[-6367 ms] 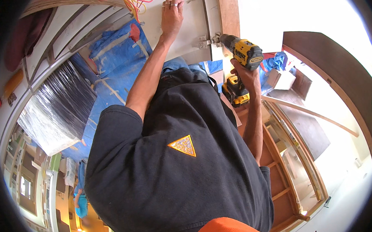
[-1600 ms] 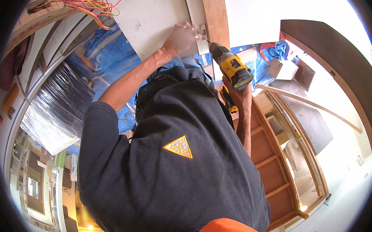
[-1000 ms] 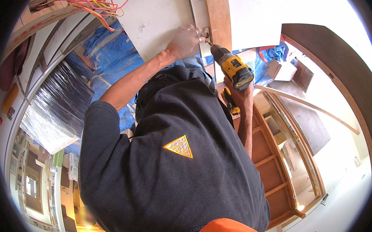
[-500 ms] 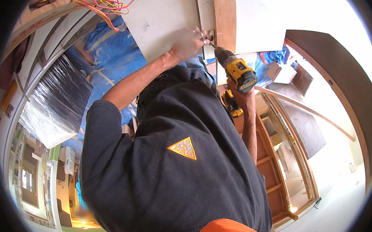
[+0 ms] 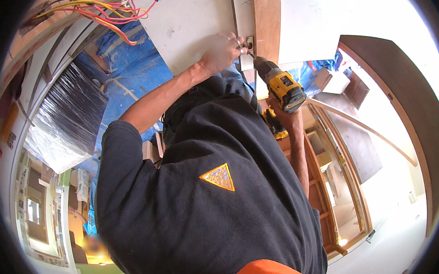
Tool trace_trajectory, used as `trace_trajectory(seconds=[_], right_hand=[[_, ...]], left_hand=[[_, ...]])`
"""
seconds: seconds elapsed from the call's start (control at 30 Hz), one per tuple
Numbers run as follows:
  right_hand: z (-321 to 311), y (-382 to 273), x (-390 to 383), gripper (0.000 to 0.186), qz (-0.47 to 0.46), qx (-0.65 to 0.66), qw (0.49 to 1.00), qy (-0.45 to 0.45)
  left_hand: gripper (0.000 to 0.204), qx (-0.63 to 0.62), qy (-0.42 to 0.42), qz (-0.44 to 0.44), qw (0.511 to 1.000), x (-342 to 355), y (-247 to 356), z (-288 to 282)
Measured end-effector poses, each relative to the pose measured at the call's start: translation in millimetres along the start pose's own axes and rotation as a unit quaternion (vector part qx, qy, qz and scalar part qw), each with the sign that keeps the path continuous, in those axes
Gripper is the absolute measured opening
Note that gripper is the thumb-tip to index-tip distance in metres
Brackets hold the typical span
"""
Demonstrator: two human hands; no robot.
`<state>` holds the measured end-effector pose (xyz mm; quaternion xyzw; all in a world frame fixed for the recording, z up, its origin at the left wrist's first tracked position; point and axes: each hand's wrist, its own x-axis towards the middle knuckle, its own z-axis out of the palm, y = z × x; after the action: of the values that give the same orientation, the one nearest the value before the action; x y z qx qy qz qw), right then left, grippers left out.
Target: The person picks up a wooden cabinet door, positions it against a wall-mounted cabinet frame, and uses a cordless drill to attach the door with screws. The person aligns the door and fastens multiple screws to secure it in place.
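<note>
Left hand (image 5: 221,52) pinches a small metal hinge plate (image 5: 249,41), fingers closed, at the white panel's (image 5: 190,25) edge beside a wooden upright (image 5: 267,22) | right hand (image 5: 286,118) wrapped tight around a yellow cordless drill (image 5: 281,87), bit at the plate | risk: bit likely slips into the fingertips just beside it.

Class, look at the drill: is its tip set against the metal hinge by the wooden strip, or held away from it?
Set against it. The drill in the right hand points its tip at the hinge, where the left hand pinches beside it. Spinning: cannot tell.
</note>
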<state>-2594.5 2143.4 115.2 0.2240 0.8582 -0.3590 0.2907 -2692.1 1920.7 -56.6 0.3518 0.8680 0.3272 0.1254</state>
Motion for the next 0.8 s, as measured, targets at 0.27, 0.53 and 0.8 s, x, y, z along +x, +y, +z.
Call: trace_trajectory(seconds=[0.27,0.53,0.8], right_hand=[[5,7,-2,0.038,0.007,0.018,1.0,0.016],[8,13,-5,0.039,0.016,-0.023,0.999,0.025],[4,4,-3,0.036,0.062,0.108,0.992,0.0]], left_hand=[[0.026,0.006,0.003,0.001,1.0,0,-1,1],[0.028,0.007,0.004,0.001,1.0,1,-2,1],[0.03,-0.001,-0.009,-0.006,1.0,0,0,-2]])
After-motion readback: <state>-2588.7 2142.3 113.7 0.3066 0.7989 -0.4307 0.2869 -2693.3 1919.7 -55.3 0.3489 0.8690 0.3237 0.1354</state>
